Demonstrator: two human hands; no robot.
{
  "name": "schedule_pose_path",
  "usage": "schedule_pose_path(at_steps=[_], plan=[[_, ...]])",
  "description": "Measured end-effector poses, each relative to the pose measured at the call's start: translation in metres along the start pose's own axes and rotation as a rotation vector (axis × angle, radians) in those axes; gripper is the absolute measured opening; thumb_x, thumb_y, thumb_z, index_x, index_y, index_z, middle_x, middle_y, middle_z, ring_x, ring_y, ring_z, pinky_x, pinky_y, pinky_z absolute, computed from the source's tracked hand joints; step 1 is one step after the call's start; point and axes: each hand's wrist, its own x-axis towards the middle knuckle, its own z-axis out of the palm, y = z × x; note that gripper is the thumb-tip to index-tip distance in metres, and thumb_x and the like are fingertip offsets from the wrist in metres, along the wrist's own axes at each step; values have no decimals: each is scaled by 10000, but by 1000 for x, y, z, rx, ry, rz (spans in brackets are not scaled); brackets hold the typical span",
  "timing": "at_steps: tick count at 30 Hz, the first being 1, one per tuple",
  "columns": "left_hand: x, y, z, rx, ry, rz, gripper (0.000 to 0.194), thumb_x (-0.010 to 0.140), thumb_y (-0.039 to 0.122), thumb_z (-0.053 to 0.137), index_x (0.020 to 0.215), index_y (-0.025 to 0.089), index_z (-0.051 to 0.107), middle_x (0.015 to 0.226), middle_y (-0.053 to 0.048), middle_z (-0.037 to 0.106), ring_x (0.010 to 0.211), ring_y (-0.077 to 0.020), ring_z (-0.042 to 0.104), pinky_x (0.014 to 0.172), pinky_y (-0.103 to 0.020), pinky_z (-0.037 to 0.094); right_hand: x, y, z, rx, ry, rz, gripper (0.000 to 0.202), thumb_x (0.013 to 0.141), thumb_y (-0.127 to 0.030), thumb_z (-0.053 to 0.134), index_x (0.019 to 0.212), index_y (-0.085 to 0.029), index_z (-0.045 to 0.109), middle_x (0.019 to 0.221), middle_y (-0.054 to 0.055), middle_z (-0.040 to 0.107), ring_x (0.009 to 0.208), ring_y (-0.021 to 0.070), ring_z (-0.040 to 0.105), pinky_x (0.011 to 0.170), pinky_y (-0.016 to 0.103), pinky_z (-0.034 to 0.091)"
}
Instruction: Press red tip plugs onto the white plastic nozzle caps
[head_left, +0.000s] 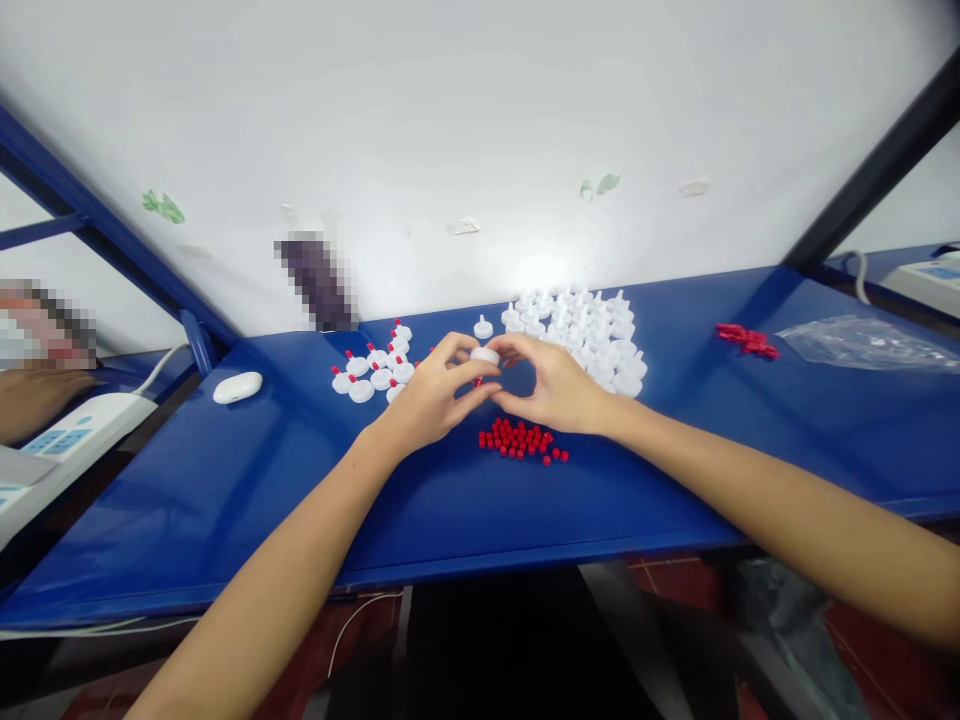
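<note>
Clearly, white lid (484,355) between fingertips of 2 hands (429,398) (561,388) (red piece (478,381) below).

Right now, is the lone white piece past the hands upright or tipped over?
Upright: the white piece rests on its disc, stem pointing up.

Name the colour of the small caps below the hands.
The caps are red, clearest in the head view.

The head view looks forward and down from close before the worktop (450,525), facing the white wall (450,120).
</note>
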Motion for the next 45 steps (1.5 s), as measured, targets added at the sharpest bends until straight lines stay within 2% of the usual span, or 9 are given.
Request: schedule_pose_path(at_steps=[4,8,17,21,23,28,34,41,45], plan=[[-1,-1,0,-89,-3,-61,308,884,377,686,1132,223,586,1037,-46,560,766,-113,571,741,-272,531,-2,2,-1,-12,-75,0,456,773,-214,695,1185,-215,501,1102,80,640,964,224,627,868,410,539],[-1,-1,0,-41,2,-108,496,824,442,739,1215,224,526,1003,-41,605,806,-146,591,753,-280,523,-3,6,0,-29,-120,9,490,782,-283,738,1197,-215,487,1094,80,614,971,238,619,853,424,538],[1,1,1,136,-33,-206,543,853,559,661,1233,203,507,1114,-80,651,912,-207,637,739,-302,494,-4,10,1,-34,-99,-3,461,787,-289,756,1151,-216,483,1082,73,604,957,233,611,844,416,529],[1,1,0,218,-131,-264,519,853,651,594,1076,184,563,918,-47,671,754,-183,632,602,-264,411,-5,8,1,-86,-151,-12,447,796,-284,752,1139,-218,474,1107,77,594,956,233,601,820,402,513],[2,2,1,262,-132,-247,514,848,685,566,957,183,572,775,-20,641,670,-168,601,557,-255,358,-6,6,1,-133,-173,-16,459,796,-302,757,1142,-221,467,1106,74,603,932,234,601,811,405,501],[4,7,3,394,-8,-124,511,820,692,562,736,193,495,625,7,548,557,-140,493,515,-266,290,-7,3,4,-172,-164,-83,454,802,-290,749,1148,-219,464,1106,74,613,931,232,600,813,384,481],[6,8,1,414,35,-16,438,810,600,601,698,199,461,584,30,486,525,-120,434,501,-262,278,-4,-3,-1,-246,-232,-157,513,789,-337,786,1165,-208,463,1076,76,626,935,246,608,830,389,468],[5,0,-4,325,109,149,477,859,602,609,693,207,400,597,50,415,519,-102,373,489,-252,275,-2,-7,-3,-247,-177,-183,488,796,-385,790,1115,-212,463,1015,61,589,891,228,588,786,363,478],[5,-2,-3,323,108,173,480,885,623,568,714,206,403,617,46,423,530,-104,376,491,-248,285,-2,-4,-4,-206,-156,-174,479,791,-329,792,1115,-206,461,1007,56,572,881,212,575,772,347,487]])
